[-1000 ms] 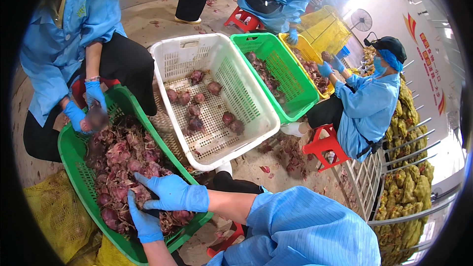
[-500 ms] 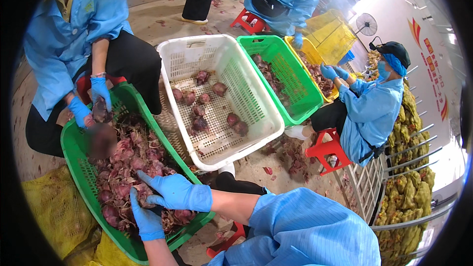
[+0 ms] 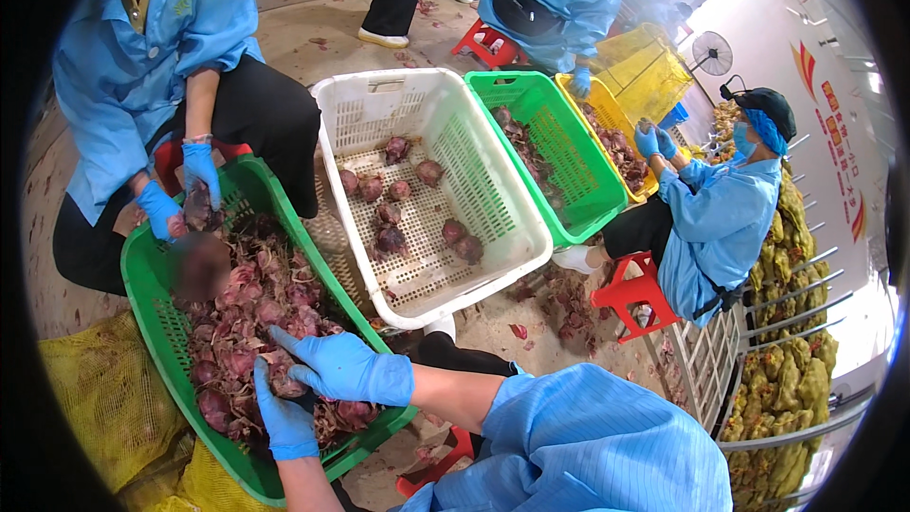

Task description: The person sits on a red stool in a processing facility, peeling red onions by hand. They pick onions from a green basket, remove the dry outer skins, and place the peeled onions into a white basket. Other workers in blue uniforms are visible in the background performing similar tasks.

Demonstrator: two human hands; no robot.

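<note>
A red onion (image 3: 284, 375) with loose papery skin is held between my two blue-gloved hands, over the near part of a green basket (image 3: 152, 299). My left hand (image 3: 282, 417) cups it from the near side, fingers bent around it. From the right, my right hand (image 3: 346, 367) grips its upper side with thumb and forefinger. Below and around my hands lies a heap of red onions (image 3: 275, 299) mixed with dry skins. Across the basket, a co-worker's gloved hands (image 3: 185, 194) hold another dark onion (image 3: 201, 207).
Beside the green basket stands a white crate (image 3: 431, 289) with several onions in it. Beyond it are another green crate (image 3: 588, 213) and a yellow crate (image 3: 649, 192). A co-worker sits on a red stool (image 3: 633, 292) at right. Yellow mesh sacks (image 3: 104, 398) lie at left.
The whole view has shifted slightly, so the crates appear a little further right. My hands keep the onion in almost the same place.
</note>
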